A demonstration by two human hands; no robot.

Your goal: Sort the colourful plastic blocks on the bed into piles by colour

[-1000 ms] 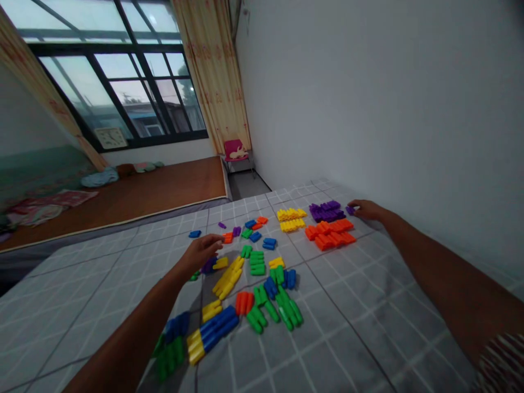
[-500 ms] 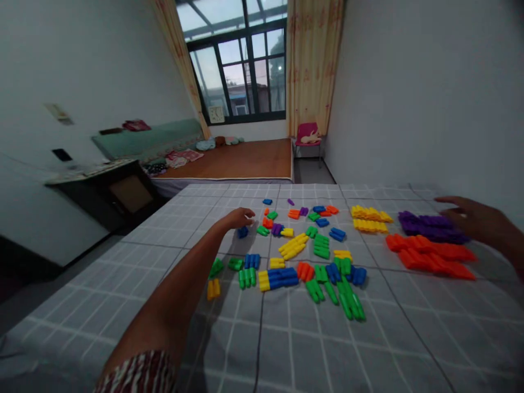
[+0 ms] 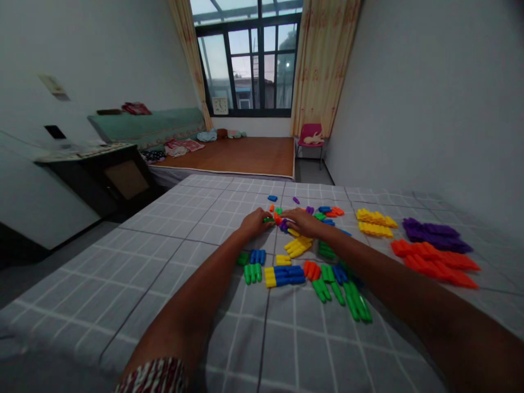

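My left hand (image 3: 257, 221) reaches to the middle of the table, its fingers closed at a small green piece (image 3: 268, 220). Facing it, my right hand (image 3: 302, 220) has its fingers together at the orange piece (image 3: 278, 218) and the purple piece (image 3: 284, 225). Whether it grips either one is too small to tell. Just nearer lie yellow pieces (image 3: 298, 246). Closer to me are a yellow and blue block row (image 3: 285, 276), orange pieces (image 3: 312, 271) and long green pieces (image 3: 357, 300). My right forearm covers some green and blue pieces.
On the right of the checked tablecloth (image 3: 135, 262) lie stacked yellow pieces (image 3: 375, 222), purple pieces (image 3: 434, 234) and orange pieces (image 3: 436, 262). Beyond the table stand a bed (image 3: 245, 155), a pink chair (image 3: 311, 134) and a dark cabinet (image 3: 123, 180).
My right hand has moved left from beside the purple stack to the middle pieces. My left hand has shifted slightly right, away from a blue piece, onto the green piece. The view has shifted slightly.
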